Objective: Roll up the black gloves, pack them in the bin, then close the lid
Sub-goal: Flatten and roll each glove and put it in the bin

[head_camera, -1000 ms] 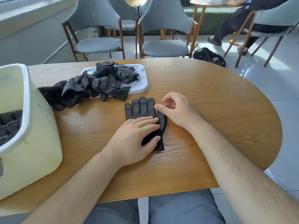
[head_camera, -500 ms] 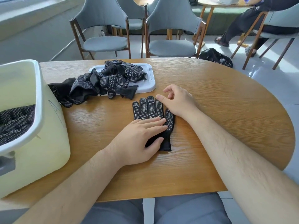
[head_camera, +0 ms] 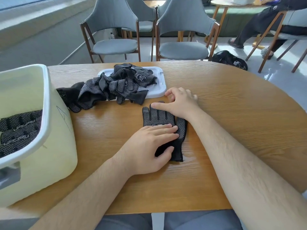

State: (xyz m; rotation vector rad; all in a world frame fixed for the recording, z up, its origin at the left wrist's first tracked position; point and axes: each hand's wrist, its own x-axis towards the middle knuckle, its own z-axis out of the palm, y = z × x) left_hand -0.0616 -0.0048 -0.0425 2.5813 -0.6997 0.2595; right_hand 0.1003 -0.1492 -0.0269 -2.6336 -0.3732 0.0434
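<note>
My right hand (head_camera: 180,103) has slid up along the flat black knit glove with white grip dots (head_camera: 159,117) since a moment ago, from beside its thumb to its fingertips. Its thumb now presses on the tips of the glove's fingers, with my other fingers loosely curled just above them. My left hand (head_camera: 149,146) has stayed put, spread flat and pressing down on the palm and cuff. I judge this to mean I am smoothing and squaring the glove, ready to start rolling it from the fingertip end. No roll has begun yet.

The glove lies flat on the oval wooden surface (head_camera: 232,113), fingers pointing away from me, dotted side up, with a white printed label across the palm. It looks like two gloves stacked, though I cannot be sure.

Left of the glove stands the pale yellow plastic bin with a white rim (head_camera: 44,130), with dotted black gloves already inside. Beyond the glove, a loose heap of black dotted gloves (head_camera: 114,85) spills over the white plastic lid (head_camera: 159,90), which lies flat.
</note>
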